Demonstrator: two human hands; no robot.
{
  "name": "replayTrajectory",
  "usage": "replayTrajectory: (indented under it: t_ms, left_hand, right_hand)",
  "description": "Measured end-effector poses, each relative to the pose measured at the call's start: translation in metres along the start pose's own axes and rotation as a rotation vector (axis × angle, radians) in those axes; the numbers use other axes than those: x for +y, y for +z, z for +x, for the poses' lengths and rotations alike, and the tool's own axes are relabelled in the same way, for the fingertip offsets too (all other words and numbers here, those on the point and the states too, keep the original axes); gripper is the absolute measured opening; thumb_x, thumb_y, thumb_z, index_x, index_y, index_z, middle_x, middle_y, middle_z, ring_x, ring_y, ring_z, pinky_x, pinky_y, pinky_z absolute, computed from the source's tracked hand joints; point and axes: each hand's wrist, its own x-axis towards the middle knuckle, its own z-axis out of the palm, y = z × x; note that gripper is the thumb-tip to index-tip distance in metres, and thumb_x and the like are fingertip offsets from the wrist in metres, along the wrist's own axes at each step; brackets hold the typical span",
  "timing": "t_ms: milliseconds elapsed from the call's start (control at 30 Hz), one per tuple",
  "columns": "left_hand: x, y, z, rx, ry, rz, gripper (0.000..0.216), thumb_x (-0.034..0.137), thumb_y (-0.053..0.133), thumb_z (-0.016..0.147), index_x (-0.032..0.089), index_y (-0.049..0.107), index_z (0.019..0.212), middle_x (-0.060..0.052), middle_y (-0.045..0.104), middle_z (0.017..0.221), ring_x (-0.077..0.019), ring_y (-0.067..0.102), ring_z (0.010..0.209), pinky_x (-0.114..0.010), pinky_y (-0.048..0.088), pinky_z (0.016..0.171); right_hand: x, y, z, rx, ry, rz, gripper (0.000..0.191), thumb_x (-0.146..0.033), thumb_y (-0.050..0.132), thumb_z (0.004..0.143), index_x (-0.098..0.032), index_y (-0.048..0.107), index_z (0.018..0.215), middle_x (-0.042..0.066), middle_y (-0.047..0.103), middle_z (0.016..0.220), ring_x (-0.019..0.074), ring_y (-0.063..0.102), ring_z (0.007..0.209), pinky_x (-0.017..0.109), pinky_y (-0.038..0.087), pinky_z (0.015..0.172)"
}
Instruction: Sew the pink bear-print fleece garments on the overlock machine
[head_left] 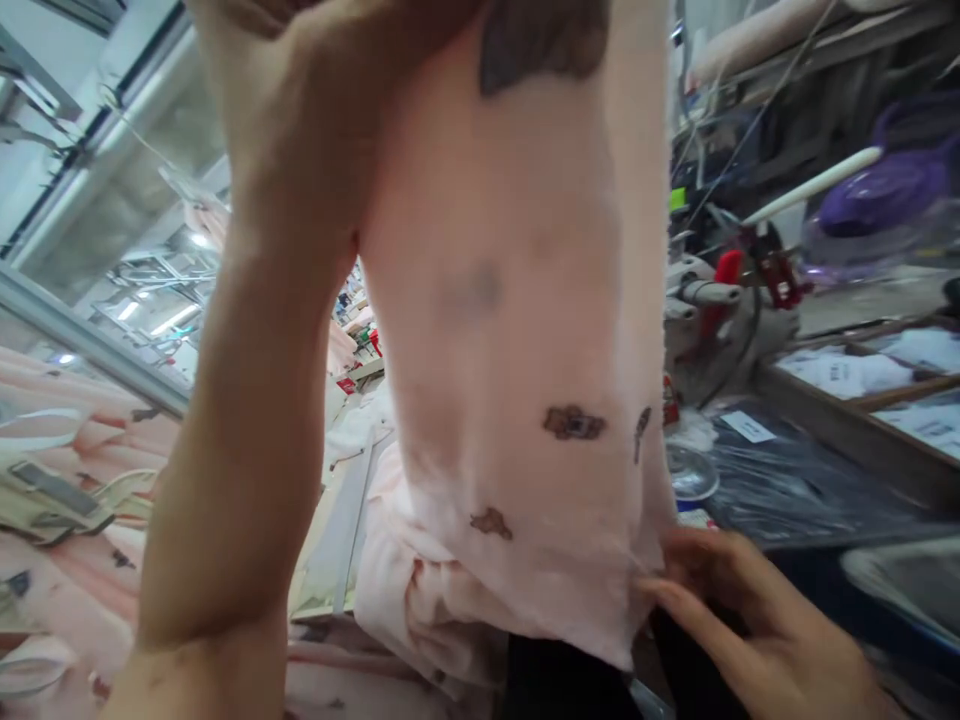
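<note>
A pale pink fabric piece (510, 330) with small dark brown printed motifs hangs in front of me, filling the middle of the view. My left hand (330, 60) is raised to the top edge of the frame and grips the upper end of the fabric; the forearm runs down the left side. My right hand (750, 620) is low at the right, its fingertips pinching the fabric's lower right edge. The fabric's lower end bunches on the work surface.
More pink printed fabric (67, 480) is piled at the left. A sewing machine (720, 320) with red parts stands behind the cloth at right. Wooden trays of white labels (885, 385) and a dark plastic sheet (787, 480) lie at right.
</note>
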Motion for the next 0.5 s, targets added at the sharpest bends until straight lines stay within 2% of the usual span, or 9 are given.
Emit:
replayTrajectory:
  t_ms: [67, 133, 167, 233, 300, 333, 400, 467, 500]
  left_hand:
    - [0.001, -0.001, -0.005, -0.031, 0.052, 0.017, 0.057, 0.035, 0.041, 0.095, -0.017, 0.057, 0.113, 0.01, 0.067, 0.086, -0.0264, 0.06, 0.112, -0.032, 0.05, 0.097]
    - [0.001, -0.004, -0.009, -0.118, 0.17, 0.043, 0.042, 0.021, 0.065, 0.088, -0.014, 0.058, 0.11, 0.011, 0.069, 0.086, -0.0271, 0.063, 0.11, -0.03, 0.055, 0.095]
    - [0.002, -0.006, -0.011, -0.133, 0.193, 0.082, 0.041, 0.018, 0.071, 0.084, -0.014, 0.058, 0.106, 0.012, 0.067, 0.081, -0.027, 0.064, 0.109, -0.028, 0.056, 0.094]
    - [0.002, -0.013, -0.013, -0.108, 0.178, 0.139, 0.044, 0.025, 0.076, 0.08, -0.012, 0.06, 0.094, 0.015, 0.057, 0.067, -0.0263, 0.065, 0.107, -0.027, 0.055, 0.095]
    - [0.001, -0.021, -0.014, -0.064, 0.138, 0.156, 0.044, 0.032, 0.078, 0.077, -0.007, 0.06, 0.082, 0.014, 0.045, 0.063, -0.0238, 0.067, 0.106, -0.028, 0.053, 0.096]
    - [0.0, -0.025, -0.015, -0.043, 0.127, 0.151, 0.041, 0.032, 0.079, 0.077, -0.003, 0.059, 0.08, 0.014, 0.043, 0.064, -0.0208, 0.069, 0.105, -0.028, 0.054, 0.096]
    - [-0.004, -0.031, -0.016, -0.026, 0.146, 0.15, 0.036, 0.031, 0.082, 0.076, 0.004, 0.058, 0.077, 0.013, 0.044, 0.066, -0.012, 0.071, 0.097, -0.024, 0.056, 0.092]
    - [-0.008, -0.032, -0.016, -0.023, 0.177, 0.177, 0.036, 0.035, 0.083, 0.076, 0.008, 0.059, 0.077, 0.013, 0.046, 0.067, -0.0059, 0.07, 0.09, -0.019, 0.057, 0.088]
    - [-0.009, -0.031, -0.016, -0.016, 0.189, 0.186, 0.037, 0.036, 0.083, 0.075, 0.009, 0.058, 0.078, 0.014, 0.047, 0.068, -0.0049, 0.069, 0.089, -0.017, 0.057, 0.087]
  right_hand:
    - [-0.011, 0.004, 0.014, -0.037, -0.005, 0.077, 0.023, -0.043, 0.077, 0.086, -0.026, 0.071, 0.1, -0.002, 0.071, 0.086, 0.0148, 0.069, 0.067, 0.016, 0.058, 0.061]
    - [-0.029, 0.008, 0.019, -0.164, -0.147, 0.141, 0.007, -0.032, 0.072, 0.093, -0.029, 0.076, 0.097, -0.001, 0.068, 0.102, 0.0157, 0.069, 0.088, 0.019, 0.057, 0.082]
    - [-0.039, 0.008, 0.017, -0.237, -0.235, 0.163, 0.011, -0.026, 0.067, 0.096, -0.029, 0.077, 0.098, 0.001, 0.066, 0.11, 0.0166, 0.067, 0.099, 0.02, 0.056, 0.089]
    - [-0.053, 0.007, 0.01, -0.383, -0.41, 0.146, 0.021, -0.019, 0.057, 0.101, -0.026, 0.077, 0.104, 0.005, 0.06, 0.123, 0.0212, 0.061, 0.113, 0.025, 0.054, 0.096]
    - [-0.057, 0.0, 0.006, -0.434, -0.547, 0.038, 0.024, -0.014, 0.052, 0.1, -0.021, 0.074, 0.108, 0.009, 0.06, 0.126, 0.0262, 0.058, 0.115, 0.032, 0.055, 0.095]
    - [-0.054, -0.005, 0.007, -0.401, -0.581, -0.03, 0.024, -0.012, 0.051, 0.099, -0.02, 0.072, 0.106, 0.009, 0.061, 0.123, 0.0267, 0.058, 0.113, 0.034, 0.055, 0.092]
    - [-0.046, -0.015, 0.014, -0.222, -0.576, -0.166, 0.02, -0.009, 0.051, 0.097, -0.02, 0.067, 0.099, 0.008, 0.063, 0.114, 0.0244, 0.059, 0.105, 0.034, 0.052, 0.087]
    - [-0.039, -0.024, 0.021, -0.016, -0.525, -0.246, 0.018, -0.01, 0.052, 0.097, -0.022, 0.065, 0.093, 0.004, 0.064, 0.105, 0.0213, 0.061, 0.095, 0.034, 0.048, 0.081]
    - [-0.039, -0.026, 0.02, 0.045, -0.478, -0.251, 0.017, -0.014, 0.053, 0.098, -0.024, 0.065, 0.093, 0.003, 0.064, 0.103, 0.021, 0.062, 0.092, 0.034, 0.048, 0.078]
